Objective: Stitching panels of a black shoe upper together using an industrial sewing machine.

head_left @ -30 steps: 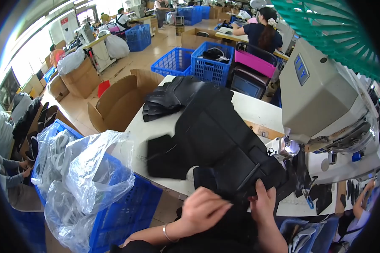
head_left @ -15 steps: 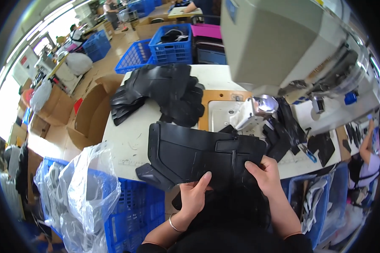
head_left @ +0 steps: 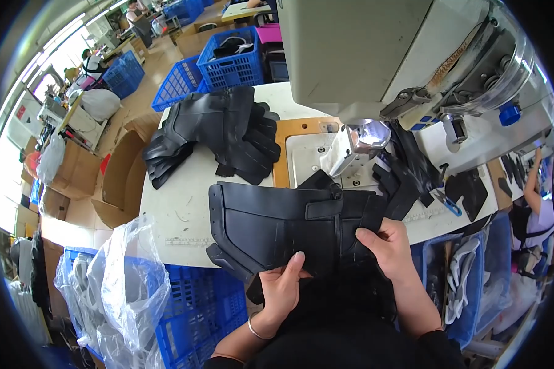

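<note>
Between my hands, at the table's front edge, is a black leather shoe upper (head_left: 264,215) with stitched panels and a strap across its right part. My left hand (head_left: 281,289) grips its lower edge, thumb on top and fingers hidden underneath. At the right end my right hand (head_left: 385,249) pinches it, thumb on the face by a dark strap (head_left: 372,212). Just beyond the piece stands the sewing machine (head_left: 357,55), its shiny metal part (head_left: 369,136) above the stitching plate. A stack of similar black uppers (head_left: 215,129) lies to the left of that plate.
Black strips (head_left: 406,166) and blue-handled snips (head_left: 447,203) lie right of the machine's plate. A blue crate (head_left: 197,301) with plastic-wrapped grey pieces is at lower left; a blue bin (head_left: 474,295) stands at lower right. Behind the table are blue crates (head_left: 231,61) and a cardboard box (head_left: 126,178).
The view has shifted, so the table and machine appear further left. Both hands keep hold of the shoe upper, and its right-end strap now shows more plainly beside my right thumb.
</note>
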Available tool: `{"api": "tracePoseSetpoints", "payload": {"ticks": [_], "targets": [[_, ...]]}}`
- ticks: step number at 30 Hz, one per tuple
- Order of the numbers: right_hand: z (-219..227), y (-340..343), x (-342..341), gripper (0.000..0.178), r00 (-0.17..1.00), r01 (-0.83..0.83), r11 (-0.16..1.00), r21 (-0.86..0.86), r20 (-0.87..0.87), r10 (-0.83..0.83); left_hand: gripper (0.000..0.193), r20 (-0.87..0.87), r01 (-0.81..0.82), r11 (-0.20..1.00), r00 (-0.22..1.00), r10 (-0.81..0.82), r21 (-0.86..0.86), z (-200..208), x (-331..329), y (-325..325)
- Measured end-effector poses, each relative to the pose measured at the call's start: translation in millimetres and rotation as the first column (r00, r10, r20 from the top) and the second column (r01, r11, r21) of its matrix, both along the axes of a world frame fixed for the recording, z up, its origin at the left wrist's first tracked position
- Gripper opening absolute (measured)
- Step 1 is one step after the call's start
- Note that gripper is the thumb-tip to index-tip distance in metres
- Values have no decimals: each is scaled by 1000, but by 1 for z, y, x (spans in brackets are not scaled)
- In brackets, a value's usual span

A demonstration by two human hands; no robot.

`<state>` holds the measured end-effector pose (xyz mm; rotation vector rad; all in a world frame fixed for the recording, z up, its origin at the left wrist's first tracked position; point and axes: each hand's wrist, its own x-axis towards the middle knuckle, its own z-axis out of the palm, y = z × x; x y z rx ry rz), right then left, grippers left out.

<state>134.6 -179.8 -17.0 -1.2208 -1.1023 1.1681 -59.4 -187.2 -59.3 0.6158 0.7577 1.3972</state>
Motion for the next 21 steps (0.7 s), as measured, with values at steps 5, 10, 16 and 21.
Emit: {"api": "tracePoseSetpoints", "payload": {"ticks": [5, 10, 16, 21], "targets": [[4, -2, -1, 22, 999, 40, 999, -22, 6, -40, 18, -82, 34, 999, 996, -31, 35, -3, -5, -2], [13, 3, -1, 20, 1000, -11, 999, -50, -8, 11, 22, -94, 239, 955, 962, -258, -176, 9, -7, 6], [14, 1, 14, 32, 960, -262, 937, -232, 40, 279, 25, 48, 216, 963, 976, -210, -162, 13, 0, 10], [10, 4, 15, 29, 964, -203, 957, -205, 132, 233, 23, 4, 143, 971, 989, -145, -193, 5, 6, 7]]}}
